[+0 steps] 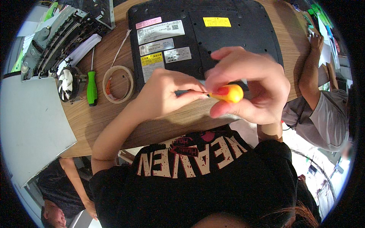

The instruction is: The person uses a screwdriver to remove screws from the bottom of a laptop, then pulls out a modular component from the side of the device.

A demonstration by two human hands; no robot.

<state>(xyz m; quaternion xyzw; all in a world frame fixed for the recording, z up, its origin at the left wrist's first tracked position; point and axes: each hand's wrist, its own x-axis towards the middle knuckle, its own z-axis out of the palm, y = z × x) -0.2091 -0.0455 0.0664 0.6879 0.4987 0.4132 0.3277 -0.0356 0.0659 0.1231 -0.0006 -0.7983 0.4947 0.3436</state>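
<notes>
A screwdriver with a yellow and red handle point(233, 93) is held above the near edge of an upturned black laptop point(213, 41), its handle pointing right. My right hand point(262, 85) curls around the handle with thumb and fingers, slightly blurred. From the left, my left hand point(163, 91) pinches the thin dark shaft between thumb and fingertips. The screwdriver's tip is hidden in those fingers, and I cannot tell whether something small is there too. Both hands hover over the laptop's front, hiding part of its underside, which carries several stickers.
On the wooden table point(95, 127), left of the laptop, lie a tape roll point(131, 84), a green-handled screwdriver point(92, 87) and a small white-bladed fan point(66, 81). Dismantled machine parts point(57, 38) stand at the far left. Other people sit at left and right, one person's arm point(311, 72) resting at the right edge.
</notes>
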